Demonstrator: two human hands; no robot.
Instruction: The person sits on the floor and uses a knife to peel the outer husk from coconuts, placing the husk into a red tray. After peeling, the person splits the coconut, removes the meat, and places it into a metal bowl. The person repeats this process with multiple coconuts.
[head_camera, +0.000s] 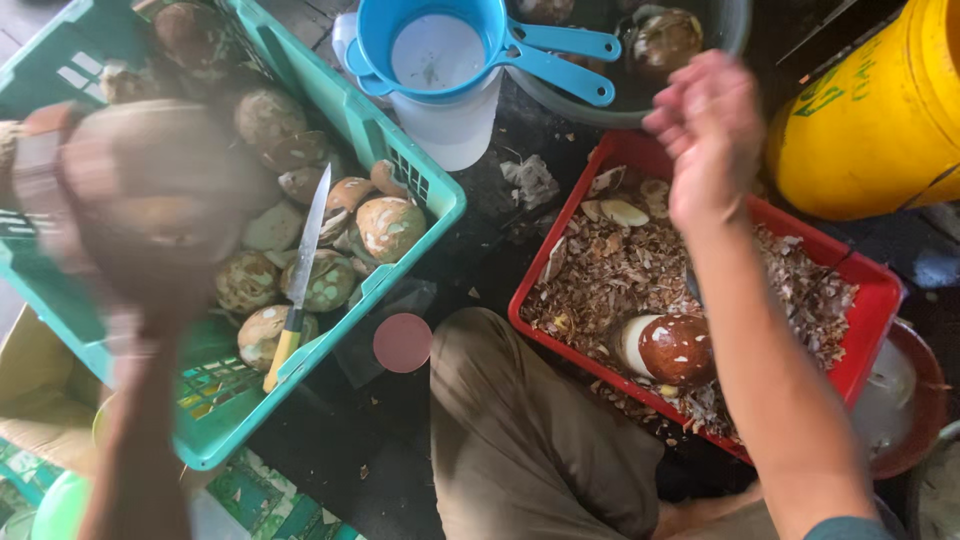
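We see the left hand (150, 215) raised over the green crate (400, 165), its grip wrapped around a brown coconut (130, 170); both are blurred, so the fingers cannot be made out singly. In the crate lie more mottled coconuts (385, 228), and a knife (300, 275) with a yellow handle rests across them. The right hand (705, 135) hangs above the far edge of the red tray (880, 290), fingers loosely curled and holding nothing. The tray carries brown shavings (620, 270) and one partly peeled coconut (668, 348). Beyond stand stacked blue scoops (440, 50) on a white jug (450, 130), with a yellow barrel (880, 110) at the right.
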